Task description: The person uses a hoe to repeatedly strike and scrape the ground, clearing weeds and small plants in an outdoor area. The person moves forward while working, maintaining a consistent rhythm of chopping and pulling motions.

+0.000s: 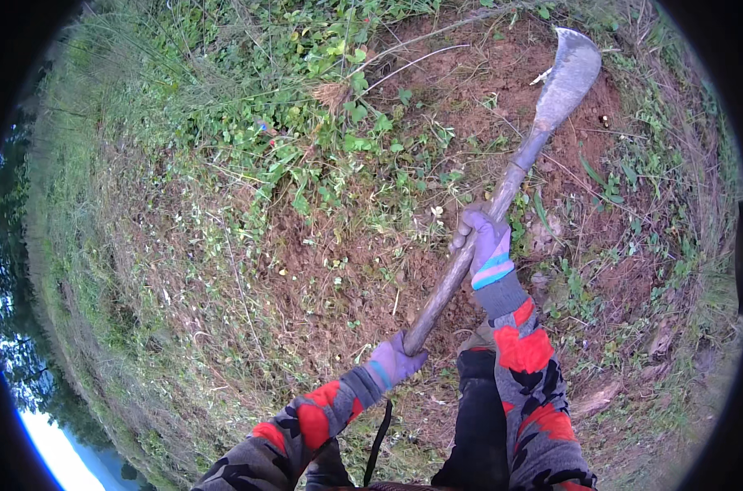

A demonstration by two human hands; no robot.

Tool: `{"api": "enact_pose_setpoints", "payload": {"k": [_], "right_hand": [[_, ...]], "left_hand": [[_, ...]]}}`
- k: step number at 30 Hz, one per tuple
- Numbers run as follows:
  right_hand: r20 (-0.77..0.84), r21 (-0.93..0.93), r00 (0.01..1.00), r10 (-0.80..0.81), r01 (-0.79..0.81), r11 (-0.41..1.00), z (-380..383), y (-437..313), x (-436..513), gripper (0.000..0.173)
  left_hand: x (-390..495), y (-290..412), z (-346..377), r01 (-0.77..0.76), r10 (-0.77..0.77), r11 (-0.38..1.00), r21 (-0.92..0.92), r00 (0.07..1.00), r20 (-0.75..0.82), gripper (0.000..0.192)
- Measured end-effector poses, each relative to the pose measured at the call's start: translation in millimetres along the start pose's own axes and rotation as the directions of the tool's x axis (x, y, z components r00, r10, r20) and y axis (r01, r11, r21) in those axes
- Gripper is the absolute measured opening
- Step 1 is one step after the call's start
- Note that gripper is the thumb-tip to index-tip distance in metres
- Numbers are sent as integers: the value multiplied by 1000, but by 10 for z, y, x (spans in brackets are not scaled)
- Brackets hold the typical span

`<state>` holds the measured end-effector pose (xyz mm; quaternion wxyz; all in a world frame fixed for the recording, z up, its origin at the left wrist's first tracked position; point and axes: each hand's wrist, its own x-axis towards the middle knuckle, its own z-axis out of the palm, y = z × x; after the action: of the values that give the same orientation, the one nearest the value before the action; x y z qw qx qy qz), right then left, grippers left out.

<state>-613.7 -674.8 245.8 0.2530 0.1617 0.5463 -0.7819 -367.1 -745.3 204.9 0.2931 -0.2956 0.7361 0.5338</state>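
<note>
A long-handled billhook [571, 77] with a hooked, worn metal blade slants up to the right in front of me. Its wooden handle [448, 282] runs down toward my body. My left hand [397, 359], in a purple glove, grips the handle near its butt end. Higher up the handle, my right hand [485, 236] is closed around it in a matching glove with a blue and pink striped cuff. The blade appears over reddish bare soil [470, 98] at the upper right; whether it touches the ground I cannot tell.
Leafy green weeds [322, 141] grow thickly at the upper left, with a long thin stem [420, 43] arching toward the blade. Cut plant bits litter the soil [322, 264]. My trousered leg [479, 417] stands below the handle. Dry grass [703, 147] lines the right; trees [15, 307] edge the far left.
</note>
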Motion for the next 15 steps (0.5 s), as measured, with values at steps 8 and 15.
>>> {"api": "enact_pose_setpoints", "payload": {"k": [8, 15], "right_hand": [[37, -309, 787, 616, -577, 756, 348, 1600, -443, 5], [127, -217, 857, 499, -467, 857, 548, 1395, -738, 9]], "left_hand": [[-1063, -920, 1020, 258, -437, 687, -680, 894, -102, 49], [-1339, -645, 537, 305, -316, 609, -733, 940, 128, 28]]}}
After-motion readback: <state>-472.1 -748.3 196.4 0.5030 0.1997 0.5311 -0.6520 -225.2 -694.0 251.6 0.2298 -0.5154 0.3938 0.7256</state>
